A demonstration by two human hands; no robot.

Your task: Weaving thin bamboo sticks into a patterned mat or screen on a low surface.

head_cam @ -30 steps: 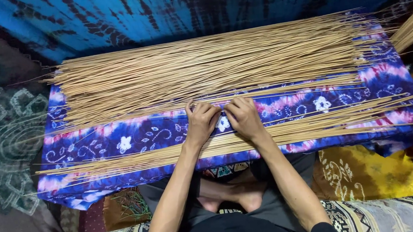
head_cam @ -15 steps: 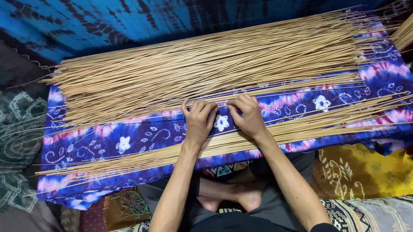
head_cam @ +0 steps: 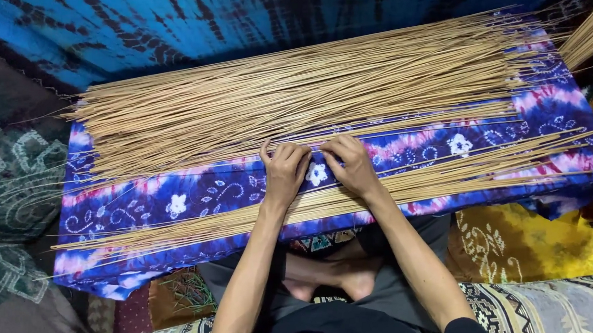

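Both hands lie flat, fingers loosely together, clamped on nothing; whether any single stick is pinched underneath, cannot tell. Left hand and right hand sit side by side at the middle of the purple-and-blue patterned cloth, fingertips touching the near edge of the large heap of thin tan sticks. Wrists rest across a smaller, flatter row of sticks nearer the body. Cloth covers a low tabletop. Blue tie-dye fabric behind; yellow patterned cloth lower right. Crossed legs show below.
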